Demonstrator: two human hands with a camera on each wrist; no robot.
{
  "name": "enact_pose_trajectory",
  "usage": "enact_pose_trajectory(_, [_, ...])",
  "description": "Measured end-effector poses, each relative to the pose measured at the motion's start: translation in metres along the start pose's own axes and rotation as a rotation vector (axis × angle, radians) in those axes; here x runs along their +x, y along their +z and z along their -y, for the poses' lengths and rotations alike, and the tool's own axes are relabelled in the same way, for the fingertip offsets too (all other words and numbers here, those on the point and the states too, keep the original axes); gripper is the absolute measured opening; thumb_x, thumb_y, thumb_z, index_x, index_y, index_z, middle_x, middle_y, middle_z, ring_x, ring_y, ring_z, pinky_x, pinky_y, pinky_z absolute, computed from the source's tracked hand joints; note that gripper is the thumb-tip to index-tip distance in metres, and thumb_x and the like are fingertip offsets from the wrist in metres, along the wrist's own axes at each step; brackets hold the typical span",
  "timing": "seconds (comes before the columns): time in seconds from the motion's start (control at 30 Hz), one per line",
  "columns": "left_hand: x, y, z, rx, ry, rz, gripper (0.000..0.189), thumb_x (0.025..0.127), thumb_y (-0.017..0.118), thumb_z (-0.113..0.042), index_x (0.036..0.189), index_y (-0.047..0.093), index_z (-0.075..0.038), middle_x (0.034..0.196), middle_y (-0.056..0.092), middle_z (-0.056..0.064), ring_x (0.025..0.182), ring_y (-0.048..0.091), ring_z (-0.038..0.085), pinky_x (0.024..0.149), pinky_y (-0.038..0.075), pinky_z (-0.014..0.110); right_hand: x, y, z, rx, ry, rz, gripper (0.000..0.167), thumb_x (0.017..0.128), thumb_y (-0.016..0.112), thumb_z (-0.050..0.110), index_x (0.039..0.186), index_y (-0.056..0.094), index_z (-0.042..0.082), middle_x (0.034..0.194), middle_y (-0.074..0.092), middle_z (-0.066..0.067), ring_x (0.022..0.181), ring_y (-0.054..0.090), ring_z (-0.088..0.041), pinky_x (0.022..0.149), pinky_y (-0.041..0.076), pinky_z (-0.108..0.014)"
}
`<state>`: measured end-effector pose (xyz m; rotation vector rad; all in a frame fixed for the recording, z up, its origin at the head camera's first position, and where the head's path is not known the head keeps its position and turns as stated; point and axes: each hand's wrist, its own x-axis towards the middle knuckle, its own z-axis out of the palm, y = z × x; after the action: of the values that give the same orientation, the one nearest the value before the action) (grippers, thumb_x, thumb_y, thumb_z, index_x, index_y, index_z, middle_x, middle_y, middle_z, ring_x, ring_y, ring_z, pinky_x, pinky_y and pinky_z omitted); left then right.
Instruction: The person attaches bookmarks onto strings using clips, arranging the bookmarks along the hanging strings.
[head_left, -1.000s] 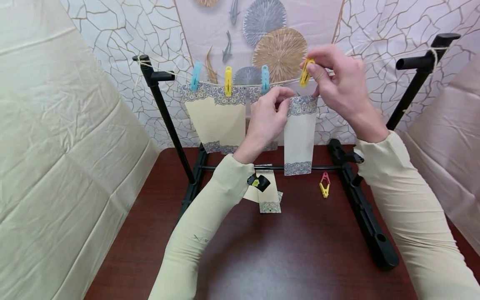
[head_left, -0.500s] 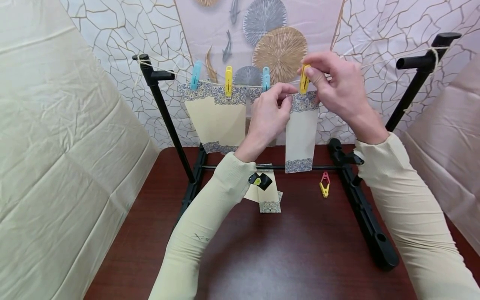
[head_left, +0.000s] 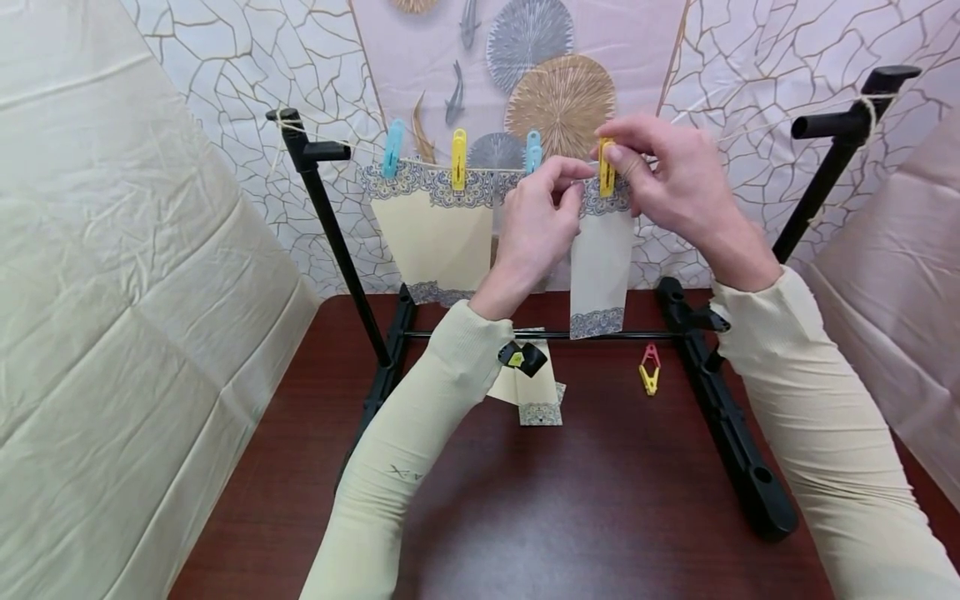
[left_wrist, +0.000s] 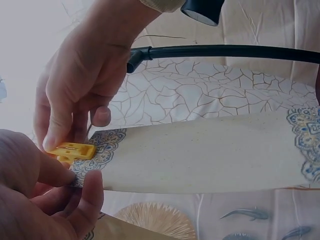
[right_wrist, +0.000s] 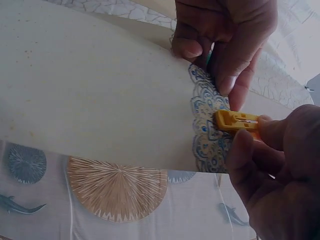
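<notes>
In the head view my right hand (head_left: 667,171) pinches a yellow clothespin (head_left: 607,169) at the lace-patterned top edge of a long cream paper card (head_left: 600,262). My left hand (head_left: 536,229) holds that card by its upper left corner, close beside the clothespin. The right wrist view shows the clothespin (right_wrist: 237,121) over the blue printed border, with the left hand's (right_wrist: 225,45) fingers at the corner above it. The card (left_wrist: 200,150) stretches away from both hands in the left wrist view. The cord behind the clothespin is hidden by the fingers.
More cards (head_left: 442,237) hang to the left from a cord under blue and yellow clothespins (head_left: 459,160). A black stand (head_left: 330,225) carries the cord. Loose cards (head_left: 536,387) and a pink-and-yellow clothespin (head_left: 649,370) lie on the dark table (head_left: 562,517).
My right hand has lowered the yellow clothespin from above the card onto its top edge. The card has risen slightly. My left hand has barely moved.
</notes>
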<state>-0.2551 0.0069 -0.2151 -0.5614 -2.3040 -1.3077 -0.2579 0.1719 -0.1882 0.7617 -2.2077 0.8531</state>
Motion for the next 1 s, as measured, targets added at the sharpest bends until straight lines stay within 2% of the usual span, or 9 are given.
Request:
enact_pose_trajectory(0.13, [0.000, 0.000, 0.001, -0.017, 0.006, -0.008, 0.018, 0.097, 0.057, -0.010, 0.110, 0.068, -0.015, 0.097, 0.074, -0.002, 0.075, 0.061, 0.006, 0.067, 0.044, 0.016, 0.000, -0.001, 0.002, -0.042, -0.008, 0.025, 0.027, 0.099, 0.059, 0.015, 0.121, 0.067, 0.003, 0.107, 0.073, -0.015, 0.060, 0.057, 0.011, 0.059, 0.042, -0.007])
enact_pose_trajectory(0.2, [0.000, 0.000, 0.002, -0.013, 0.009, -0.002, 0.018, 0.097, 0.056, -0.010, 0.110, 0.068, -0.015, 0.096, 0.074, -0.002, 0.077, 0.060, 0.006, 0.068, 0.044, 0.016, -0.001, -0.001, 0.003, -0.038, 0.006, 0.034, 0.027, 0.099, 0.058, 0.018, 0.120, 0.068, 0.004, 0.102, 0.074, -0.014, 0.054, 0.052, 0.014, 0.056, 0.042, -0.008])
enact_pose_trajectory(0.3, [-0.001, -0.002, 0.002, -0.007, 0.006, 0.015, 0.019, 0.097, 0.055, -0.010, 0.110, 0.068, -0.016, 0.095, 0.073, -0.003, 0.078, 0.060, 0.005, 0.071, 0.043, 0.016, -0.003, -0.001, 0.006, -0.022, 0.042, 0.025, 0.027, 0.100, 0.057, 0.021, 0.119, 0.070, 0.007, 0.104, 0.073, -0.011, 0.063, 0.055, 0.012, 0.056, 0.044, -0.007])
enact_pose_trajectory(0.43, [-0.004, -0.002, 0.005, -0.021, 0.014, 0.048, 0.019, 0.098, 0.055, -0.010, 0.111, 0.067, -0.015, 0.098, 0.073, -0.002, 0.080, 0.060, 0.005, 0.073, 0.044, 0.015, -0.009, -0.001, 0.009, 0.003, 0.062, -0.035, 0.028, 0.099, 0.056, 0.020, 0.121, 0.069, 0.008, 0.116, 0.070, -0.008, 0.087, 0.054, 0.009, 0.066, 0.044, -0.004])
enact_pose_trajectory(0.5, [-0.006, -0.003, 0.007, -0.027, 0.018, 0.061, 0.019, 0.098, 0.055, -0.011, 0.112, 0.067, -0.015, 0.101, 0.073, -0.003, 0.083, 0.062, 0.005, 0.074, 0.045, 0.014, -0.012, -0.001, 0.010, 0.020, 0.055, -0.080, 0.027, 0.097, 0.056, 0.016, 0.120, 0.069, 0.007, 0.117, 0.069, -0.009, 0.089, 0.053, 0.008, 0.066, 0.043, -0.005])
enact_pose_trajectory(0.67, [-0.013, -0.005, 0.013, -0.056, 0.006, 0.060, 0.018, 0.098, 0.055, -0.013, 0.111, 0.067, -0.015, 0.105, 0.072, -0.003, 0.087, 0.063, 0.004, 0.079, 0.047, 0.012, -0.024, -0.003, 0.012, 0.070, 0.031, -0.155, 0.024, 0.094, 0.057, 0.007, 0.115, 0.069, 0.002, 0.111, 0.067, -0.008, 0.090, 0.055, 0.003, 0.061, 0.042, -0.009])
enact_pose_trajectory(0.83, [-0.021, -0.007, 0.019, -0.167, -0.018, 0.075, 0.017, 0.098, 0.054, -0.009, 0.110, 0.066, -0.009, 0.105, 0.069, 0.002, 0.089, 0.063, 0.008, 0.081, 0.050, 0.013, -0.040, -0.003, 0.011, 0.109, 0.044, -0.217, 0.021, 0.091, 0.058, 0.001, 0.109, 0.070, -0.003, 0.105, 0.066, 0.000, 0.091, 0.056, 0.003, 0.062, 0.043, -0.008])
enact_pose_trajectory(1.0, [-0.029, -0.011, 0.027, -0.228, -0.040, 0.076, 0.015, 0.098, 0.054, -0.009, 0.108, 0.066, -0.006, 0.104, 0.069, 0.006, 0.089, 0.064, 0.012, 0.079, 0.053, 0.019, -0.059, 0.000, 0.003, 0.104, 0.070, -0.218, 0.021, 0.092, 0.060, 0.002, 0.110, 0.070, 0.000, 0.106, 0.067, -0.002, 0.094, 0.056, 0.004, 0.064, 0.043, -0.008])
